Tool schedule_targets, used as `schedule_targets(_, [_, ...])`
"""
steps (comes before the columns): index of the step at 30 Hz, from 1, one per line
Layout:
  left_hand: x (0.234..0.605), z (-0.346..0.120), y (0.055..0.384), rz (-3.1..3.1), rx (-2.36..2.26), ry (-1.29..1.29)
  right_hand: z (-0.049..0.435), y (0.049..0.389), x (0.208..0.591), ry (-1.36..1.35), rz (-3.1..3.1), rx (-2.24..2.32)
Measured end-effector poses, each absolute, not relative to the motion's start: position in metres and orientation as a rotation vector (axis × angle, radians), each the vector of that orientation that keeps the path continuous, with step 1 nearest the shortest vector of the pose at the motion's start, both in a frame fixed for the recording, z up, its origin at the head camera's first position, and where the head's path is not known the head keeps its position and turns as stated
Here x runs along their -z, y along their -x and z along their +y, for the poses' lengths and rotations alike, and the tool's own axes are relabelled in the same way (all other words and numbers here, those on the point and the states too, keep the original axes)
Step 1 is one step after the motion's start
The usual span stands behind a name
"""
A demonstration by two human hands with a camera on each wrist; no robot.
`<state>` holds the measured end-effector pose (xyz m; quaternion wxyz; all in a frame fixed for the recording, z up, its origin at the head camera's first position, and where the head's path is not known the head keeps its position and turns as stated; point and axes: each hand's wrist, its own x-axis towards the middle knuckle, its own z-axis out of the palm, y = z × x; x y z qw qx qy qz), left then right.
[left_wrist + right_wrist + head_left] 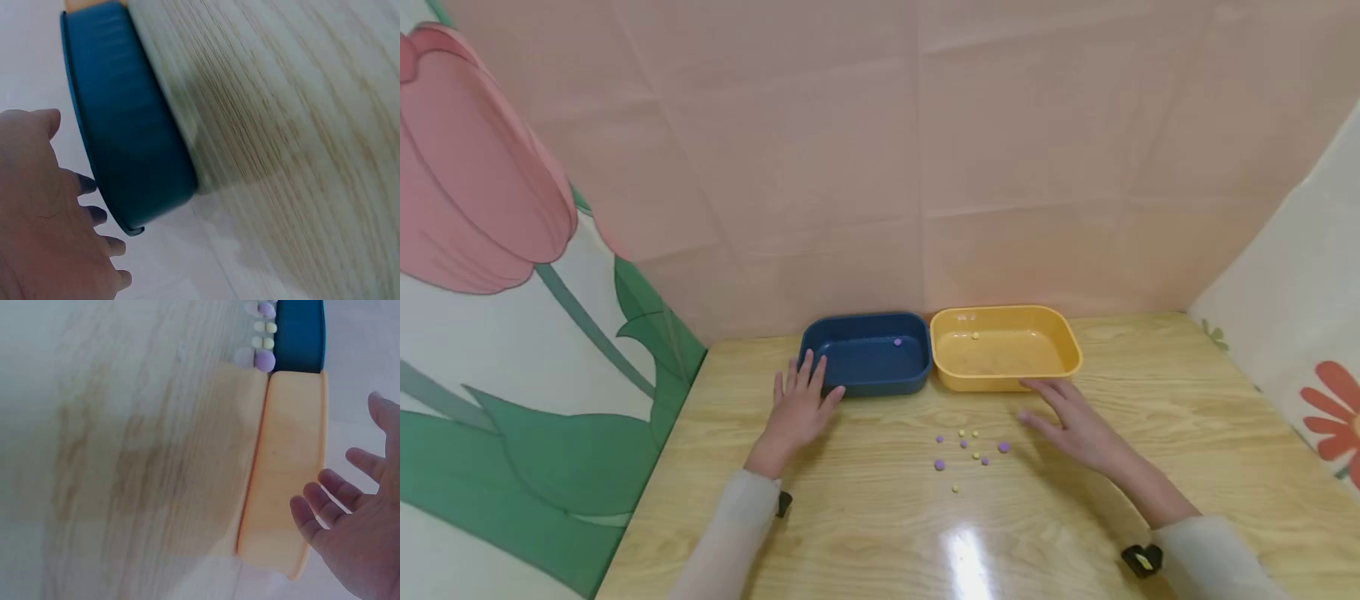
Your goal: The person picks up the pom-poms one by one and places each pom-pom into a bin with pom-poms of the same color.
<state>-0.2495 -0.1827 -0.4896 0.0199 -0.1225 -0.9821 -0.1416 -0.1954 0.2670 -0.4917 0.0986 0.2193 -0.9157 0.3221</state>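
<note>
Balls [964,444], small purple and yellow ones, lie scattered on our table [850,533], nearer us than the blue tray [880,387] and the yellow tray [977,383] just right of it. One purple ball [897,342] sits inside the blue tray, one yellow ball [975,336] inside the yellow tray. We have our left grip [797,414] spread and released at the blue tray's near left corner; our right grip [1078,429], also released, hangs near the yellow tray's front edge.
</note>
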Motion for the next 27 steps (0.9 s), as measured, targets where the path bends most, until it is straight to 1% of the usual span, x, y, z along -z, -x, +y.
schedule_targets(12, [0.494,-0.186,0.268,-3.063,0.44,0.373,0.267,0.196,0.502,-0.704,-2.699,-1.116])
schedule_targets(19, [0.496,-0.189,0.273,-3.073,0.419,0.382,0.268,0.196,0.508,-0.732,-2.698,-1.193])
schedule_targets(27, [0.493,-0.187,0.278,-3.089,0.417,0.369,0.269,0.199,0.517,-0.825,-2.734,-1.244])
